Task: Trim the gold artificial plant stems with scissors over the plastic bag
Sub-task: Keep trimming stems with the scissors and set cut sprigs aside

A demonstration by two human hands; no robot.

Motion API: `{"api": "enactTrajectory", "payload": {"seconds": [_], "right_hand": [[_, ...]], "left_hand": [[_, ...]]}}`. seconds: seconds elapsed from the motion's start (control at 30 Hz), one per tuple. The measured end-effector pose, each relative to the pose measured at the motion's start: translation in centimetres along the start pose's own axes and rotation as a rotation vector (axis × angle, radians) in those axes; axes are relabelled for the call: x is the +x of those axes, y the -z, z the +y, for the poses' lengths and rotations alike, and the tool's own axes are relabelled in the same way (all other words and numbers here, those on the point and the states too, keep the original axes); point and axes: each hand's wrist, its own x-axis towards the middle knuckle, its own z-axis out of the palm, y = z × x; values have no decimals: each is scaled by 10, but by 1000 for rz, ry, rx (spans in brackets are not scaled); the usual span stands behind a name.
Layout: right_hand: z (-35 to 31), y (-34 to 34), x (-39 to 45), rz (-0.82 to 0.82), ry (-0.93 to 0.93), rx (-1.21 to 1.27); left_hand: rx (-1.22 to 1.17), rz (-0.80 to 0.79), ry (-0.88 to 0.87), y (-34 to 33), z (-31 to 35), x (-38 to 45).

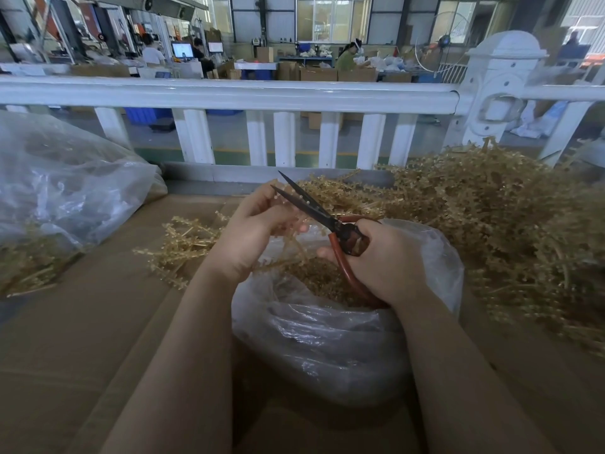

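While our left hand (252,224) pinches a gold stem (288,244) above the plastic bag (327,339) and our right hand (383,260) grips the parted scissors (314,208), we risk nicking fingertips (302,228) beside the blades.

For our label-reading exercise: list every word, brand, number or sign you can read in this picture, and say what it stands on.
No text can be read.
Computer screens in the background: lit, content too small and blurred.
Cardboard boxes in the background: no legible print.
Scissors, plastic bag, white railing: no markings visible.
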Motion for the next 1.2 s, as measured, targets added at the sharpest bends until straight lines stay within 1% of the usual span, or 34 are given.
{"api": "enactTrajectory", "payload": {"seconds": [0.23, 0.4, 0.7, 0.93, 1.2], "right_hand": [[-3, 3, 1, -22, -20, 30], [-2, 2, 0, 5, 14, -32], [-6, 4, 0, 0, 7, -3], [-5, 3, 1, -21, -6, -9], [-5, 5, 2, -44, -22, 22]], "left_hand": [[52, 21, -76, 0, 0, 1], [104, 17, -87, -1, -2, 3], [125, 8, -105, -1, 0, 2], [175, -60, -135, -5, 2, 2], [196, -71, -135, -6, 5, 2]]}}
